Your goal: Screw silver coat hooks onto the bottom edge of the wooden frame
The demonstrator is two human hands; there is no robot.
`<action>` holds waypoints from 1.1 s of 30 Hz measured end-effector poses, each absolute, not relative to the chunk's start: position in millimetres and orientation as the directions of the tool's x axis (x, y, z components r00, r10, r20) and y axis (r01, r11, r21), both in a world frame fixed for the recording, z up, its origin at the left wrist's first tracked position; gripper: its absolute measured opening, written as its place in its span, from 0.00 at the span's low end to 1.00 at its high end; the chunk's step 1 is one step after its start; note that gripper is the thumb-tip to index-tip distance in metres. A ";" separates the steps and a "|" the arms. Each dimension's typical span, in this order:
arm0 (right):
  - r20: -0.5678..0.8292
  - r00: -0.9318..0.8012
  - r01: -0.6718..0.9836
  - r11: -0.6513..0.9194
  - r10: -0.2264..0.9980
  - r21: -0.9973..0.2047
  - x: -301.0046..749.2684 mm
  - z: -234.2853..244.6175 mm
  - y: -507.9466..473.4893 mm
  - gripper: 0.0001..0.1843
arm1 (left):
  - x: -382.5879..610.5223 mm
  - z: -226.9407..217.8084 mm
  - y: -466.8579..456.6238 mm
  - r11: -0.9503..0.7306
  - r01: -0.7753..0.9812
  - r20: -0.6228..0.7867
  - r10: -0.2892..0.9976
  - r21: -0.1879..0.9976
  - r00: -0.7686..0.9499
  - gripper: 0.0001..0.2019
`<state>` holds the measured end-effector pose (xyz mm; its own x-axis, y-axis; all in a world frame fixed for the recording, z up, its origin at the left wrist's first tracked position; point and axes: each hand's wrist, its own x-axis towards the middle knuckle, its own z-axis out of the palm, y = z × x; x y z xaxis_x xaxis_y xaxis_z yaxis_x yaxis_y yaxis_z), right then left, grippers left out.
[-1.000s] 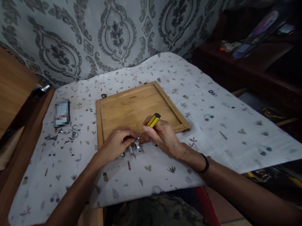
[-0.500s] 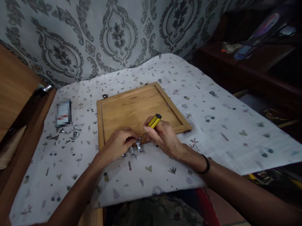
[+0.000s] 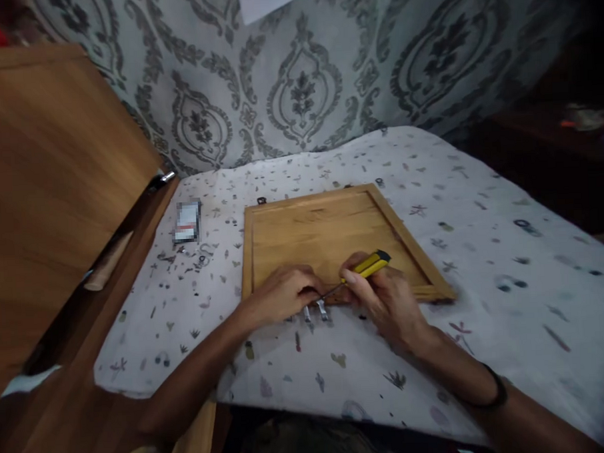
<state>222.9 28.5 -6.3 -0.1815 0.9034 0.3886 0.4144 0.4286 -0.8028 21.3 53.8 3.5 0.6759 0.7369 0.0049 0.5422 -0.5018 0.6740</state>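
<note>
A wooden framed panel (image 3: 322,229) lies flat on the patterned cloth. Along its near edge hang small shiny metal hooks (image 3: 322,310). My right hand (image 3: 393,306) grips a screwdriver (image 3: 371,265) with a yellow and black handle, its shaft slanting down and left to the near rail of the frame. Close to the screwdriver's tip, my left hand (image 3: 285,294) rests on that rail with thumb and forefinger pinched together. Whatever those fingertips hold is too small or hidden to name.
A phone-like device (image 3: 188,221), its screen blurred, lies left of the panel, with small loose metal pieces (image 3: 203,252) below it. A wooden cabinet board (image 3: 54,177) stands at the left. Behind the table hangs a patterned curtain (image 3: 303,86).
My view has swung left, so panel, hands and table appear farther right. The screwdriver handle leans lower to the right than before. Both hands stay at the same edge.
</note>
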 end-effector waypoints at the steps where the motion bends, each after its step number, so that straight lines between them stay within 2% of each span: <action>1: 0.393 -0.184 0.426 0.433 0.901 -0.794 223.1 -5.4 28.8 0.28 | 21.1 3.8 53.9 -0.508 0.551 0.002 0.737 0.662 0.676 0.10; 8: 0.422 -0.199 0.495 0.462 0.885 -0.736 222.2 1.1 31.6 0.36 | 20.1 4.2 53.7 -0.529 0.597 -0.031 0.732 0.603 0.681 0.07; 15: 0.397 -0.177 0.490 0.430 0.901 -0.758 222.1 -0.5 31.9 0.35 | 20.4 1.7 52.7 -0.524 0.619 -0.028 0.749 0.584 0.661 0.09; 21: 0.381 -0.179 0.473 0.419 0.907 -0.775 224.2 -6.1 33.2 0.34 | 19.7 -0.3 53.9 -0.547 0.624 -0.019 0.743 0.558 0.669 0.06; 26: 0.427 -0.101 0.440 0.426 0.898 -0.791 225.3 -25.9 35.3 0.30 | 21.5 0.5 53.2 -0.569 0.634 0.005 0.747 0.524 0.665 0.05; 33: 0.432 -0.080 0.441 0.420 0.899 -0.793 226.1 -36.2 37.7 0.30 | 22.7 -0.4 51.8 -0.535 0.628 0.020 0.770 0.564 0.638 0.07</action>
